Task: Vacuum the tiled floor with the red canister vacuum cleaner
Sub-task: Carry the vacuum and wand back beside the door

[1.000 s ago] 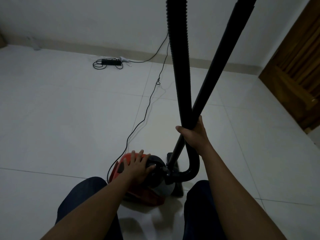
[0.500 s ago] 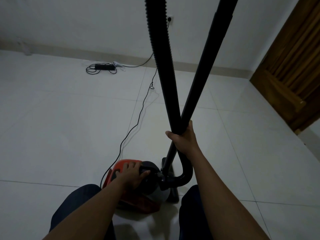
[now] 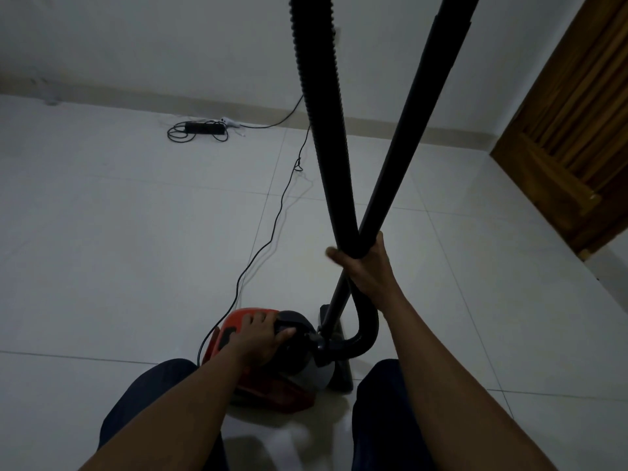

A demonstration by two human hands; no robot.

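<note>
The red canister vacuum (image 3: 234,326) sits on the white tiled floor (image 3: 119,249) between my knees. My left hand (image 3: 261,338) grips the black handle on top of the canister. My right hand (image 3: 365,266) is closed around both the ribbed black hose (image 3: 323,113) and the smooth black wand (image 3: 418,107) where they cross. The hose loops down from my right hand into the canister's front. The wand runs down to the black floor head (image 3: 339,372), which lies just right of the canister.
The vacuum's black power cord (image 3: 272,229) trails across the tiles to a power strip (image 3: 204,129) near the far wall. A wooden door (image 3: 577,130) stands at the right. My dark trouser knees (image 3: 146,396) flank the canister.
My left hand went from resting flat with spread fingers on the canister to curling around its top handle. My right hand kept its hold on hose and wand.
</note>
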